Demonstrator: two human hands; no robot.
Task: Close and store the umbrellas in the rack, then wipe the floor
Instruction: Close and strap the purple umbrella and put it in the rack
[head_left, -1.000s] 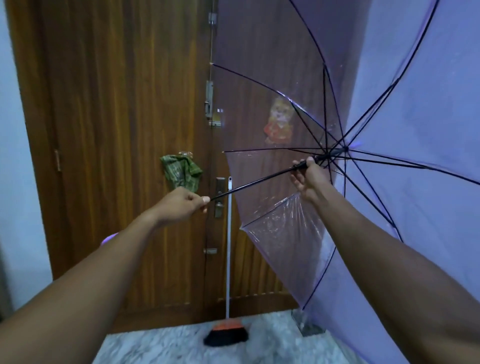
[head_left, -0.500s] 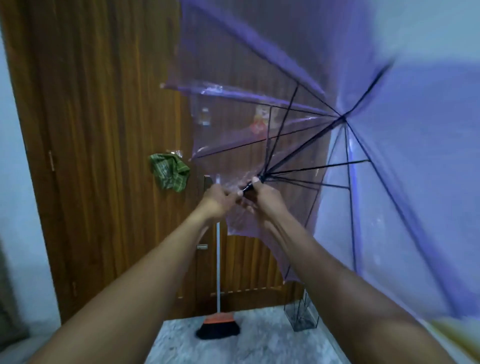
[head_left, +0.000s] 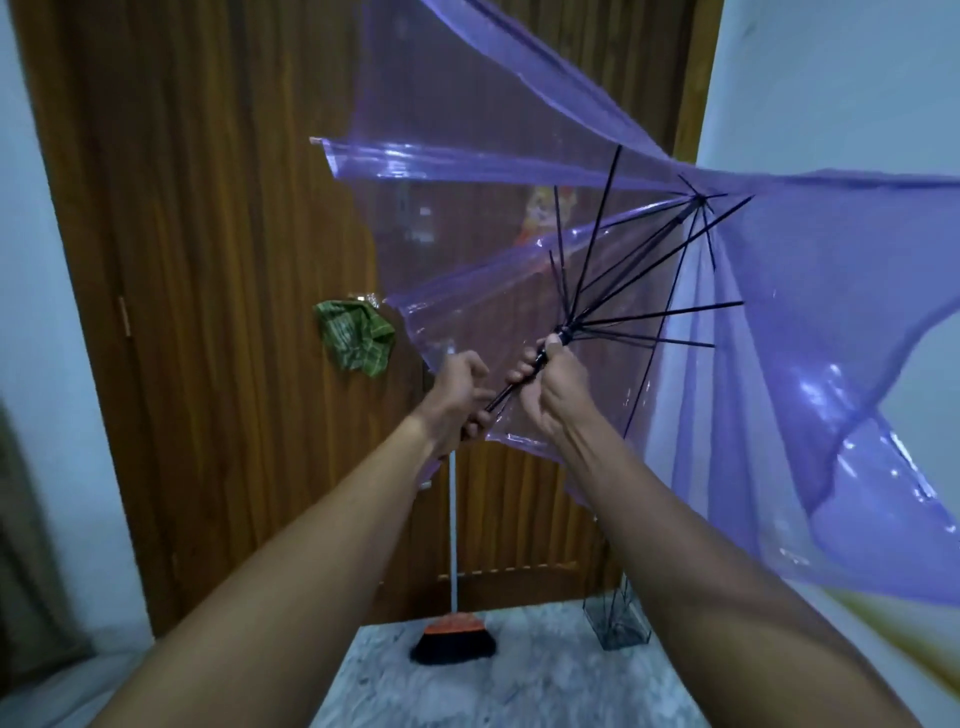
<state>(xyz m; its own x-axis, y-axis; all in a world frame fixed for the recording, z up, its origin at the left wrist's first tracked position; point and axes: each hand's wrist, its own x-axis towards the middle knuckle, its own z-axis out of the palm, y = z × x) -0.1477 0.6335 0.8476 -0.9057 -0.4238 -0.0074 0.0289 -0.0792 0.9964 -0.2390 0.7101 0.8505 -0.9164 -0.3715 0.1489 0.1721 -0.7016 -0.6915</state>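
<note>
A clear purple umbrella (head_left: 810, 332) with black ribs is half folded in front of me, its canopy sagging in loose panels to the right. My left hand (head_left: 457, 397) grips the lower end of the black shaft. My right hand (head_left: 550, 387) grips the shaft just below the runner, where the ribs meet. The two hands are close together. A clear, see-through umbrella rack (head_left: 618, 621) stands on the floor by the door's right corner.
A wooden door (head_left: 218, 260) fills the view ahead, with a green checked cloth (head_left: 356, 335) hanging on its handle. A broom (head_left: 453, 631) with a white stick leans on the door. The floor (head_left: 519, 680) is grey marble. A pale wall is on the right.
My right hand has slid the runner down the shaft toward my left hand. The ribs have folded inward and the canopy has gone from fully spread to half collapsed.
</note>
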